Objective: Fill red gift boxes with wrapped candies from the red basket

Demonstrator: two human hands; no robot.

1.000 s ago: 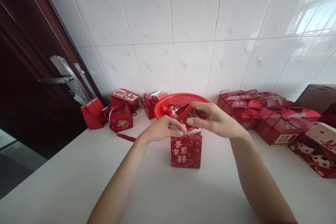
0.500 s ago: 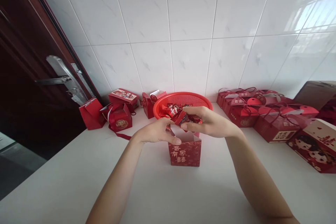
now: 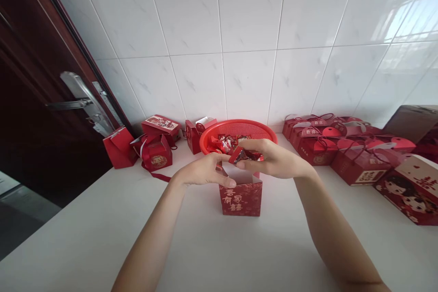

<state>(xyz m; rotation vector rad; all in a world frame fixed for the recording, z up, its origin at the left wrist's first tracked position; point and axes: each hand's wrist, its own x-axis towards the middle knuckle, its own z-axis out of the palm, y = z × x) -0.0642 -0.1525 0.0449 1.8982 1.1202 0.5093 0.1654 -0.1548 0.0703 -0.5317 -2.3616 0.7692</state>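
A red box with gold characters stands upright on the white table, its top unfolded. My left hand is at its upper left, thumb on the front rim and fingers by the left side. Above the opening, my right hand pinches a wrapped candy in dark red wrapping between thumb and fingers. Just behind the box is a red mesh basket holding several wrapped candies, partly hidden by my right hand.
Red gift boxes and a red bag stand at the left. Rows of closed red boxes line the right, near a box with cartoon figures. Behind is a tiled wall; a dark door is at left.
Both hands stay nearly in place over the box. The candy in my right hand has shifted slightly in the fingers.
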